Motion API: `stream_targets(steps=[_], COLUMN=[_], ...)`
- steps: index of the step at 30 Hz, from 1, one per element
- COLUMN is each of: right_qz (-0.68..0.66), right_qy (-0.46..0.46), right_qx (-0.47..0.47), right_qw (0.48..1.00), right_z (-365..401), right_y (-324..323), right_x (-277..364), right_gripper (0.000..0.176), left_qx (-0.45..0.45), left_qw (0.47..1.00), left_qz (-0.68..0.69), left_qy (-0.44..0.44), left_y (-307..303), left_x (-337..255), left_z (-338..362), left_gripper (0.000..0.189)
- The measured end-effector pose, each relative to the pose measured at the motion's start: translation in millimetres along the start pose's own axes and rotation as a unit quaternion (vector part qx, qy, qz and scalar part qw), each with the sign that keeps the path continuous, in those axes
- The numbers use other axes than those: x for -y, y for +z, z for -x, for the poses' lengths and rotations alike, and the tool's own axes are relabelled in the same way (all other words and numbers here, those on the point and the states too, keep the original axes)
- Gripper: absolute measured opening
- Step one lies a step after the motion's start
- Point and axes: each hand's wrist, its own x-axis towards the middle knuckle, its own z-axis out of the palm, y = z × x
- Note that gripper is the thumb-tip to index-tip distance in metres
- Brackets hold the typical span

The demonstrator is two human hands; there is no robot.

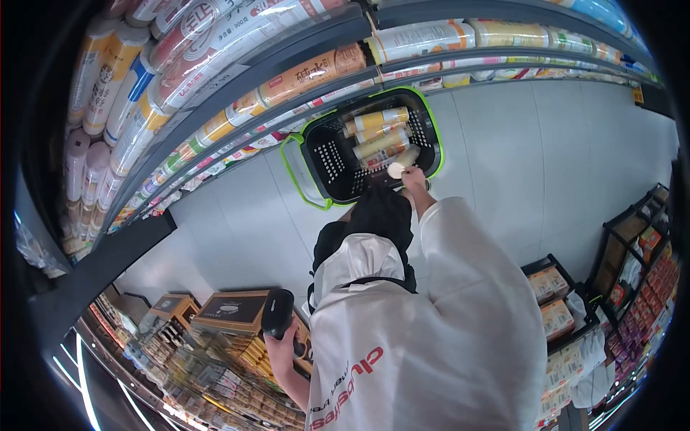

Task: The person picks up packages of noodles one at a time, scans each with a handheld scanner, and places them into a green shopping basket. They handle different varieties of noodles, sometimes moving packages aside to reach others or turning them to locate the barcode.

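Observation:
My right hand (415,179) reaches down into a black shopping basket (332,129) with a bright green rim and handle. Its fingers are closed on a cylindrical pack of dried noodles (410,156), whose pale round end faces me. Beside that pack, several more noodle packs (381,133) lie side by side in the basket. Low at the left, my left hand (282,343) grips a black handheld scanner (278,311) and holds it well away from the basket.
Store shelves (309,82) stacked with cylindrical noodle packs curve along the far side, just beyond the basket. Grey tiled floor (503,151) spreads around it. Behind me stand wooden-framed display bins (226,309) at left and racks of boxed goods (557,316) at right.

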Motion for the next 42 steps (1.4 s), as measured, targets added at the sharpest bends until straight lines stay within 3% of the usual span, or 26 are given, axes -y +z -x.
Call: stream_targets(steps=[1, 4, 7, 12, 13, 15, 16, 18, 22, 24, 26, 29, 32, 36, 37, 42], right_qz=[-0.002, -0.057, 0.034, 0.005, -0.055, -0.143, -0.147, -0.162, -0.103, -0.041, 0.059, 0.241, 0.259, 0.204, 0.190, 0.235], right_qy=[-0.008, 0.045, -0.033, -0.102, -0.074, -0.146, -0.195, -0.335, -0.530, -0.564, -0.604, -0.599, -0.554, -0.552, -0.572, -0.584], right_qx=[-0.005, 0.076, 0.022, -0.037, -0.059, -0.131, -0.182, -0.354, -0.472, -0.527, -0.520, -0.517, -0.443, -0.474, -0.496, -0.454], right_qw=[1.000, 0.994, 0.999, 0.994, 0.994, 0.970, 0.952, 0.858, 0.697, 0.634, 0.601, 0.563, 0.656, 0.655, 0.625, 0.630], right_z=[7, 17, 41, 48, 50, 54, 55, 76, 134, 171, 192, 161, 144, 160, 167, 186], right_y=[14, 36, 15, -64, -91, -160, -201, -289, -468, -528, -575, -612, -606, -601, -604, -617], right_x=[0, -2, -3, -11, 1, 37, 60, 124, 243, 293, 329, 360, 370, 367, 363, 351], right_gripper=[0.030, 0.029, 0.026, 0.022, 0.019, 0.017, 0.019, 0.021, 0.038, 0.050, 0.064, 0.075, 0.078, 0.072, 0.070, 0.067], left_qx=[0.010, 0.034, 0.044, 0.088, 0.103, 0.125, 0.134, 0.146, 0.152, 0.161, 0.170, 0.160, 0.178, 0.179, 0.182, 0.185], left_qw=[1.000, 0.999, 0.998, 0.993, 0.990, 0.986, 0.983, 0.980, 0.977, 0.972, 0.969, 0.968, 0.961, 0.955, 0.957, 0.949], left_qz=[-0.002, -0.004, 0.013, 0.015, 0.015, 0.027, 0.025, 0.019, 0.022, 0.008, 0.014, 0.020, 0.027, 0.022, 0.025, 0.061], left_qy=[0.011, 0.037, 0.048, 0.081, 0.094, 0.109, 0.119, 0.134, 0.149, 0.171, 0.179, 0.193, 0.209, 0.235, 0.226, 0.247], left_y=[-4, -5, 3, 19, 22, 36, 43, 58, 95, 110, 122, 135, 141, 144, 144, 147], left_x=[2, -5, -17, -15, -12, -17, -18, -17, -20, -22, -22, -18, -18, -19, -18, -14], left_z=[-6, -10, 0, 10, 11, 19, 20, 24, 38, 48, 52, 60, 69, 83, 82, 84], left_gripper=[0.013, 0.014, 0.013, 0.013, 0.016, 0.015, 0.014, 0.012, 0.013, 0.013, 0.016, 0.016, 0.016, 0.015, 0.015, 0.014])
